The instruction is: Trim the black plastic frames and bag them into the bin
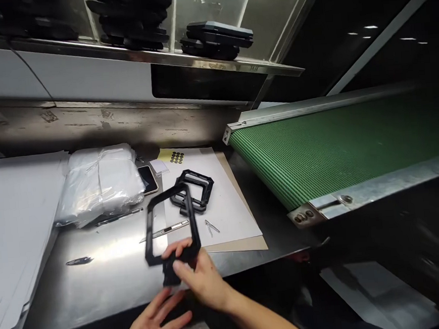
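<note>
Left hand (156, 324) nearest camera: fingers spread, gripping nothing, fingertips by the lower end of the black frame (191, 220); can't tell if they touch. Right hand (206, 282) grasps that end, thumb on the stub, frame tilted up above the metal bench (110, 274). Beyond it, more black framework (208, 189) lies on white sheet (235, 219), small V-shaped metal tool (211, 227) near. Green conveyor (317, 151) off to the right.
</note>
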Demonstrator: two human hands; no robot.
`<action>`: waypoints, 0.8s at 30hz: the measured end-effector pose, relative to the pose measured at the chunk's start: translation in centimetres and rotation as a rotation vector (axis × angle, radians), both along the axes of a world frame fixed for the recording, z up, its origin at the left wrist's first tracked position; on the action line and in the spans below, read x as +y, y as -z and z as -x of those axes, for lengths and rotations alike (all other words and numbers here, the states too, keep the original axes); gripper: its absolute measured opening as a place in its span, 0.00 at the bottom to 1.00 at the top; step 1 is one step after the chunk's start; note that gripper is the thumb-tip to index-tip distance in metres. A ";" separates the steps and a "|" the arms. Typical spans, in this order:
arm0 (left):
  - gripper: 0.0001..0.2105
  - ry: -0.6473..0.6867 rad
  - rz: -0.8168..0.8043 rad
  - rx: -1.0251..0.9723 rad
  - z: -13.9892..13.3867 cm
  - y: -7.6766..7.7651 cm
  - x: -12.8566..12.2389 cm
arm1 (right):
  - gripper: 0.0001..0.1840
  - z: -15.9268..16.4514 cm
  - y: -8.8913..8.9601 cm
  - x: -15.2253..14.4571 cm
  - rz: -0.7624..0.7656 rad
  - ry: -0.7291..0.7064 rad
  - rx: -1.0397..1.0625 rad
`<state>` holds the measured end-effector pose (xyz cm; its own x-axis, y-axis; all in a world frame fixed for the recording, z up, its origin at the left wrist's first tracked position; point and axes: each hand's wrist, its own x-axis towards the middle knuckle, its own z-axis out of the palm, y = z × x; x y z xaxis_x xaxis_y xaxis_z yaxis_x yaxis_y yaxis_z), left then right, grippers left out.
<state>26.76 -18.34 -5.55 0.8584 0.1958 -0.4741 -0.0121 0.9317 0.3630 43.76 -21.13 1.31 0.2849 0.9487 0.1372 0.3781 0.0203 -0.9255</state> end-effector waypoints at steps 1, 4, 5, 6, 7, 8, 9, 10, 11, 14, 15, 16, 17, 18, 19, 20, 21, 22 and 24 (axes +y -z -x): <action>0.21 -0.020 0.074 -0.036 -0.5 -0.1 -0.1 | 0.02 1.0 0.1 -1.2 -0.005 -0.098 0.120; 0.16 -0.180 0.192 0.027 -1.3 -0.4 -0.9 | 0.11 2.0 1.4 -3.6 0.042 -0.210 0.342; 0.14 -0.243 0.168 0.100 -1.5 -0.5 -1.2 | 0.16 1.5 2.1 -4.0 0.084 -0.178 0.287; 0.13 -0.289 0.123 0.173 -1.6 -0.7 -1.3 | 0.21 0.7 3.0 -4.2 0.129 -0.111 0.159; 0.12 -0.325 0.067 0.233 -1.6 -0.9 -1.4 | 0.24 -0.4 4.0 -4.3 0.169 -0.037 0.011; 0.10 -0.356 0.008 0.280 -1.7 -1.0 -1.3 | 0.25 -1.7 5.0 -4.3 0.195 0.044 -0.133; 0.09 -0.382 -0.045 0.314 -1.7 -1.1 -1.2 | 0.23 -3.1 6.2 -4.2 0.202 0.137 -0.242; 0.08 -0.401 -0.084 0.338 -1.6 -1.2 -1.0 | 0.20 -4.5 7.3 -4.0 0.203 0.233 -0.299; 0.08 -0.418 -0.104 0.355 -1.5 -1.3 -0.8 | 0.19 -5.8 8.4 -3.8 0.206 0.324 -0.338; 0.10 -0.450 -0.131 0.406 -0.9 -1.5 -0.5 | 0.20 -8.9 11.1 -3.1 0.219 0.490 -0.411; 0.11 -0.458 -0.137 0.424 -0.6 -1.6 -0.5 | 0.19 -9.6 11.7 -2.9 0.224 0.510 -0.426; 0.12 -0.465 -0.138 0.445 -0.4 -1.7 -0.5 | 0.16 -10.0 12.1 -2.7 0.229 0.516 -0.435; 0.14 -0.469 -0.139 0.467 -0.2 -1.9 -0.6 | 0.14 -10.1 12.2 -2.6 0.235 0.516 -0.437; 0.16 -0.472 -0.140 0.486 0.0 -2.1 -0.7 | 0.13 -10.1 12.1 -2.5 0.241 0.508 -0.432; 0.19 -0.474 -0.147 0.504 0.2 -2.4 -0.8 | 0.12 -9.9 11.6 -2.5 0.248 0.492 -0.418; 0.22 -0.477 -0.167 0.517 0.2 -2.8 -1.0 | 0.11 -9.5 10.9 -2.6 0.254 0.464 -0.396; 0.24 -0.478 -0.203 0.529 0.3 -3.3 -1.1 | 0.11 -8.9 9.8 -2.7 0.256 0.424 -0.366; 0.24 -0.474 -0.257 0.536 0.3 -3.8 -1.3 | 0.11 -8.1 8.5 -2.9 0.255 0.375 -0.333; 0.21 -0.451 -0.391 0.553 0.3 -5.0 -1.6 | 0.11 -6.4 5.0 -3.5 0.231 0.253 -0.268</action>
<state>26.43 -19.94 -0.57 0.3193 0.7061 -0.6320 -0.0793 0.6845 0.7247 50.13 -24.58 -3.71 0.4956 0.8680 0.0300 0.5718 -0.3001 -0.7636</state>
